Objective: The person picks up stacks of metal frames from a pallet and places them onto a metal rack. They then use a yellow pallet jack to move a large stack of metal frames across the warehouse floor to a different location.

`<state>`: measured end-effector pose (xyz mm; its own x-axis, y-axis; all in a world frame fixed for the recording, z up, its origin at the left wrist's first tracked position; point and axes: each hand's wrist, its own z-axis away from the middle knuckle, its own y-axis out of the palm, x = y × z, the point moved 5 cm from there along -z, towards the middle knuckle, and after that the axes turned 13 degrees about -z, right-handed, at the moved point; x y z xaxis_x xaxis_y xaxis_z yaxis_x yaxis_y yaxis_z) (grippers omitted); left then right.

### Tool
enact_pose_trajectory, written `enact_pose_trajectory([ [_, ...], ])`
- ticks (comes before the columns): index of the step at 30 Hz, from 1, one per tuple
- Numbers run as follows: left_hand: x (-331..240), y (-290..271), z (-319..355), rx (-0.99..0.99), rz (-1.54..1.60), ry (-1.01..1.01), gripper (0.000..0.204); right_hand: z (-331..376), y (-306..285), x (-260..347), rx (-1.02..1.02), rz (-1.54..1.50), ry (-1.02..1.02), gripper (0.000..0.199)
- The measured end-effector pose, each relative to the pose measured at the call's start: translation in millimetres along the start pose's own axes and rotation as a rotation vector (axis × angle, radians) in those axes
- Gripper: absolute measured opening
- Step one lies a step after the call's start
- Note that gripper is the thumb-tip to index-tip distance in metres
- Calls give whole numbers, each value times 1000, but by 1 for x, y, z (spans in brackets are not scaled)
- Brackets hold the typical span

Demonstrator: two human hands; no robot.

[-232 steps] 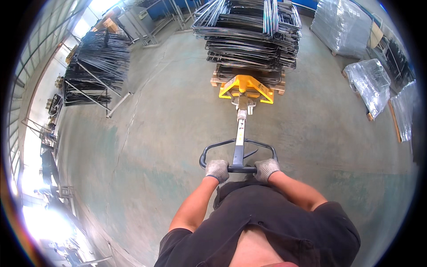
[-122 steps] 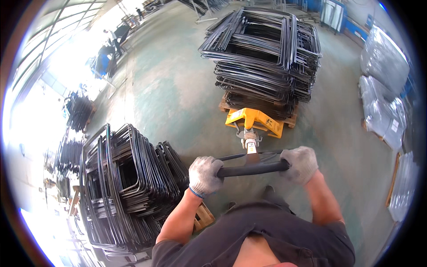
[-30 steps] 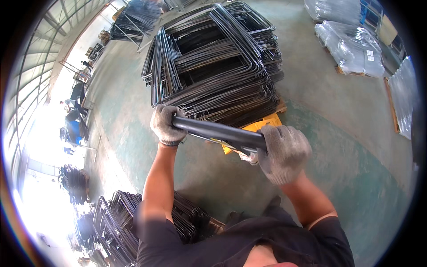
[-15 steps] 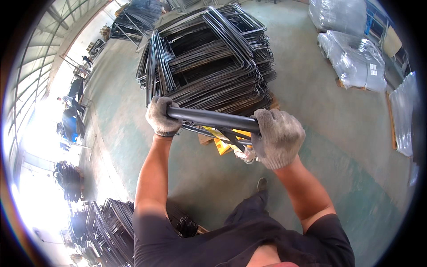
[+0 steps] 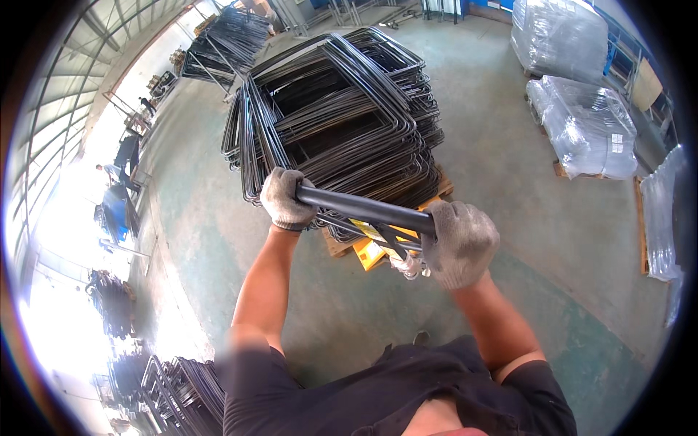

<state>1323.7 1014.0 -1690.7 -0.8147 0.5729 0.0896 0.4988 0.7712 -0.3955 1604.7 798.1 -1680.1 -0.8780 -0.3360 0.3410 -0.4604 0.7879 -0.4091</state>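
Both gloved hands grip the pallet jack's dark handle bar (image 5: pixel 367 209): left hand (image 5: pixel 286 198) closed at its left end, right hand (image 5: pixel 458 243) clenched at its right, arms extended forward.

My gloved left hand (image 5: pixel 285 198) and right hand (image 5: pixel 459 243) grip the dark handle bar (image 5: pixel 363 209) of the yellow pallet jack (image 5: pixel 371 251); bent steel frames (image 5: pixel 334 109) stacked beyond.
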Motion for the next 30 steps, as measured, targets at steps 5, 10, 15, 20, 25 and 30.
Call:
enact_pose_trajectory([
  [5,15,3,-4,29,30,8,17,-3,11,10,-33,41,21,30],
  [10,30,7,-12,53,35,-3,15,-19,19,26,-17,85,4,25],
  [15,55,16,6,68,58,9,14,-11,42,43,17,78,31,23],
  [20,74,28,0,73,87,5,16,-16,56,54,1,118,31,24],
  [25,58,20,-3,38,93,-22,13,-19,45,47,-5,123,48,26],
  [30,32,15,-5,-11,111,-34,15,-31,17,35,-15,93,41,29],
])
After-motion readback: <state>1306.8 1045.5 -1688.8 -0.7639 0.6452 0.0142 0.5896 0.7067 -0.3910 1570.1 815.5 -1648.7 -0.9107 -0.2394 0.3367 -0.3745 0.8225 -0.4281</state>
